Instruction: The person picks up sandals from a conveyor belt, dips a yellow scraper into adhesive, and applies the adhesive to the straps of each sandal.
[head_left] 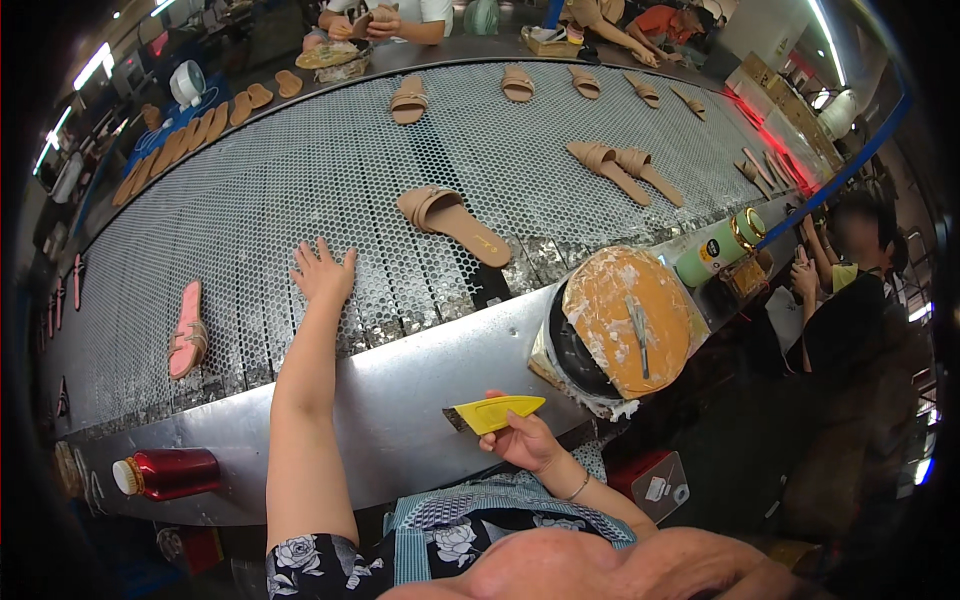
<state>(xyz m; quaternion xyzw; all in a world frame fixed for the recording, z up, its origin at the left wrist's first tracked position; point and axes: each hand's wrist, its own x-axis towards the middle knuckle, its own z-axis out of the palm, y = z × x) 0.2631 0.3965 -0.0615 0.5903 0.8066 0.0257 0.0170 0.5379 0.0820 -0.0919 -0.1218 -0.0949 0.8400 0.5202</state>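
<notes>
My left hand (324,274) is stretched over the metal mesh conveyor (250,240), fingers spread and holding nothing. Just right of it lies a tan slide sandal (462,226), apart from the fingers. Close to my body, my right hand (524,443) grips a yellow-handled brush (496,412) whose short dark bristles point left. Beyond that brush, to the right, stands a round container with an orange lid (610,300) smeared with whitish residue; metal tweezers (637,335) rest on top. A pink-soled sandal (186,335) sits on the mesh left of my left forearm.
A red bottle (180,473) lies on the near metal ledge (400,400) at left; a green bottle (718,246) lies at right. More tan sandals (610,172) are spread along the conveyor. Insoles (205,128) line the far edge. Co-workers work across and at the right.
</notes>
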